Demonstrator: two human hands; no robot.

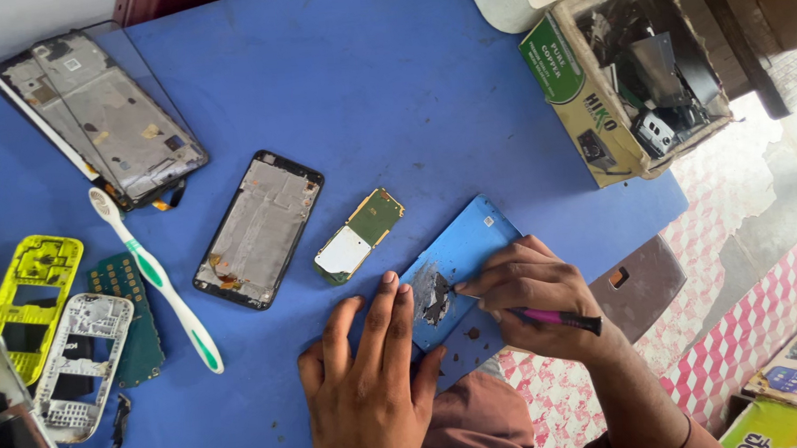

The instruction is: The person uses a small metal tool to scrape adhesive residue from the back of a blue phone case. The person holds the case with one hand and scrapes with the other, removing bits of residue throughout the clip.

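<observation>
your left hand (370,382) lies flat on the blue table (365,82), fingers together and stretched out, their tips pinning the near edge of a blue phone back cover (461,253) that rests inner face up at the table's front edge. your right hand (531,294) has its fingers clamped on a pink-handled tool (559,318), the tip set against a dark patch of residue (435,297) on the cover. the step in hand looks like scraping that patch away; the next stroke calls for a shallow angle and steady pressure from the left hand so the cover does not slide. a circuit board (359,236), a stripped phone frame (258,228) and a toothbrush (154,278) lie to the left.
</observation>
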